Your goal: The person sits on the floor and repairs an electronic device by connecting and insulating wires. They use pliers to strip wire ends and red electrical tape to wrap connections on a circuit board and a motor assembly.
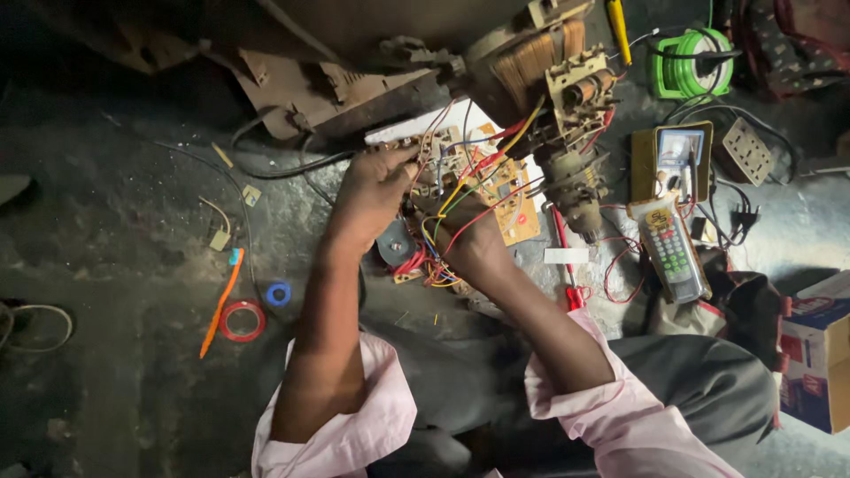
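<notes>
Head view, looking down at a dark workshop floor (133, 177). At centre lies a tan circuit board (505, 199), partly on a white sheet (465, 119), with a bundle of coloured wires (456, 199) in red, yellow, green and blue rising from it. The left hand (372, 195) has its fingers curled at the board's far-left edge among the wires, its grip pinching something small there; exactly what cannot be told. The right hand (465, 235) is wrist-deep in the wire bundle, and whether its grip is clenched or released cannot be told. Just right of the board stands a copper-wound transformer (540, 57) on a rusty frame. Farther right lie a red-handled screwdriver (567, 257), a yellow analogue meter (673, 159), a handheld tester with a keypad (673, 248), a socket block (748, 150) and a green cable reel (691, 62). To the left lie an orange tool (220, 305), a red tape roll (242, 320) and a blue ring (279, 294).

By judgement, the board is light, stiff and fragile; it is best held by its bare edges, not by the soft wires or soldered parts.
</notes>
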